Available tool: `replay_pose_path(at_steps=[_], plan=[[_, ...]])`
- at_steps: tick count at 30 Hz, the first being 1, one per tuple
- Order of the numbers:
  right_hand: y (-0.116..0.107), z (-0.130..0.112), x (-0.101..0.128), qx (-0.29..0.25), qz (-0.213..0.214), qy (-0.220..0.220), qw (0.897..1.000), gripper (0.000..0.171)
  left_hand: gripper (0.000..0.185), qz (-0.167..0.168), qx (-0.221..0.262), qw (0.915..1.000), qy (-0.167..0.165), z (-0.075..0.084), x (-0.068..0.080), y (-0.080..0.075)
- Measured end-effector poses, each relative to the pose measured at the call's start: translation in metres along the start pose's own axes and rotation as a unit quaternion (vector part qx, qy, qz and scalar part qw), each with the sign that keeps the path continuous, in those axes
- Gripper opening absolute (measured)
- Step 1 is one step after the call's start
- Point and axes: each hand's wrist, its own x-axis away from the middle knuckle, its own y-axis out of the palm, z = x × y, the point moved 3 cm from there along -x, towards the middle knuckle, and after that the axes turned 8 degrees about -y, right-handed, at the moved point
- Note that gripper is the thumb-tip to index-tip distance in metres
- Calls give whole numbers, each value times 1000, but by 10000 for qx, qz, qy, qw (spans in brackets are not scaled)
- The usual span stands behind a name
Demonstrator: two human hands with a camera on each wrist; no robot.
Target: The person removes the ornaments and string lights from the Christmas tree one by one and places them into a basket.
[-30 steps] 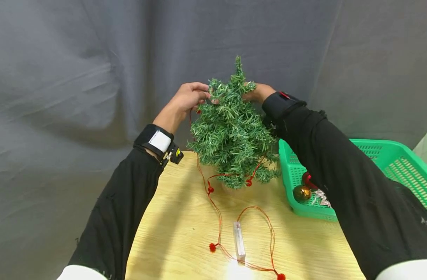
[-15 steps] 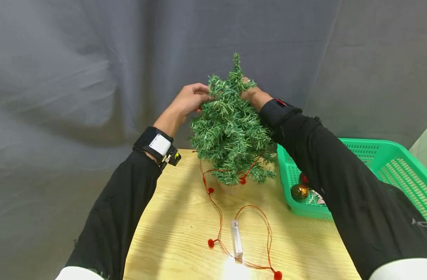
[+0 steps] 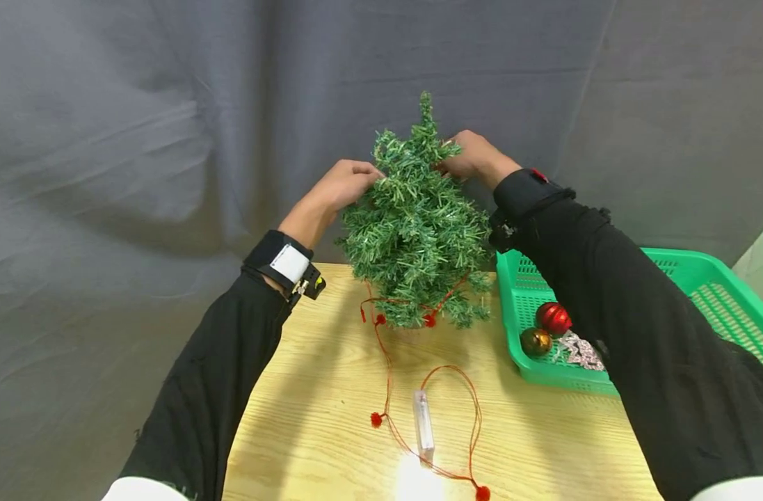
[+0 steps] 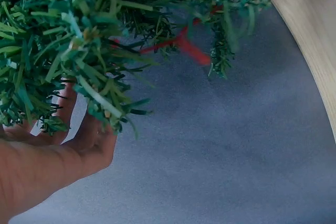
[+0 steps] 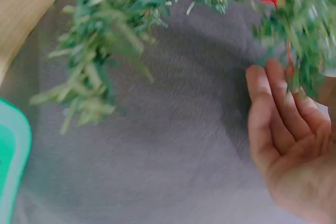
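Green artificial tree (image 3: 415, 236) on wooden worktop (image 3: 331, 417): touched near top by left hand (image 3: 346, 184) and right hand (image 3: 475, 156), fingers apparently relaxed; red wire (image 3: 387, 376) trailed below.

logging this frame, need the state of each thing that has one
small green artificial tree: upright on the table
left hand: fingers in the branches
right hand: at the upper branches
red wire light string: partly on the tree, rest trailing on the table
green plastic basket: holds baubles
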Motion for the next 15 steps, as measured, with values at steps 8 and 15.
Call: replay_pose_path(at_steps=[8,15], plan=[[-4,40,-4,-1766,192,427,9832,23,41,-51,-41,9999,-83,-4,-2,-3],[-1,39,4,-2728,1154,374,9544,18,40,11,58,9999,-160,-5,-3,-4]])
